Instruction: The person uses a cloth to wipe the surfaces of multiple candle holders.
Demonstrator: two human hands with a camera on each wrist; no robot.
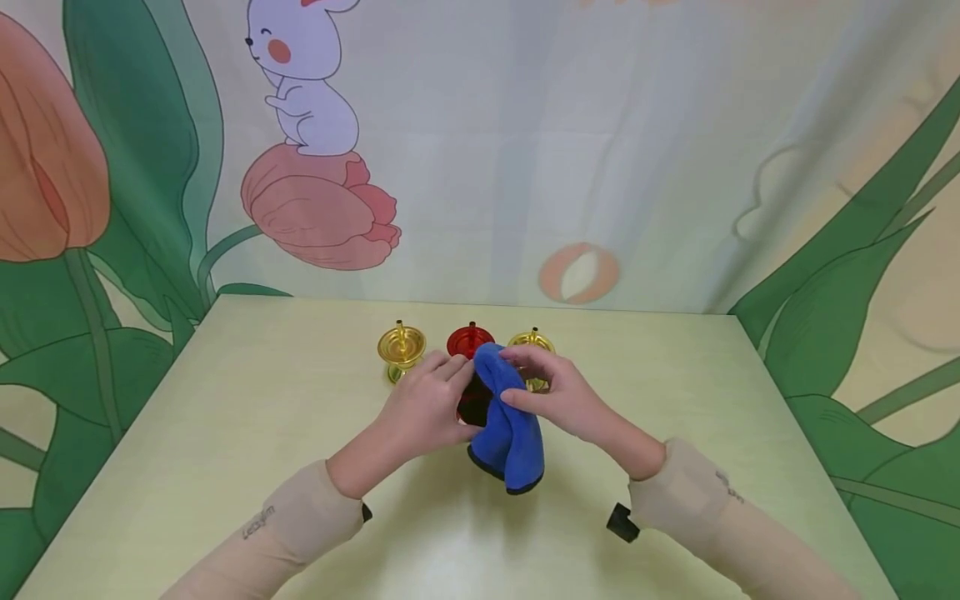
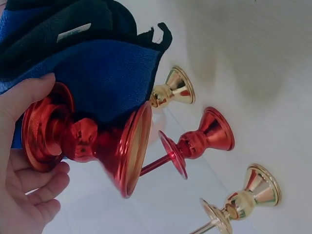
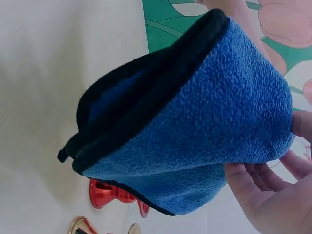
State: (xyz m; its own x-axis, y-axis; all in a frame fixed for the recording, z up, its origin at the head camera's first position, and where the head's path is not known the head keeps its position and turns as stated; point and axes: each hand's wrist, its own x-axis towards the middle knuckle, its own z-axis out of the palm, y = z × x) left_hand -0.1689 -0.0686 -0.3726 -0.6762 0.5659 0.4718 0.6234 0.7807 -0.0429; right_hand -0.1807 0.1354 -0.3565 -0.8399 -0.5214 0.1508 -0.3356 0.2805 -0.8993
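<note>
My left hand (image 1: 427, 404) grips a shiny red candle holder (image 2: 82, 141) by its rim at one end, thumb on one side and fingers on the other. In the left wrist view its flared end points away from the palm. A blue cloth (image 1: 517, 446) with dark edging hangs from my right hand (image 1: 562, 392), pinched between thumb and fingers. The cloth lies against the held candle holder and hides part of it in the head view. Behind the hands stand a gold candle holder (image 1: 401, 346), a red one (image 1: 467, 340) and another gold one (image 1: 532, 337), partly covered.
The three standing candle holders form a row toward the far side of the pale table (image 1: 247, 433). Beyond the table's back edge hangs a curtain (image 1: 637, 167) printed with a rabbit, flowers and leaves.
</note>
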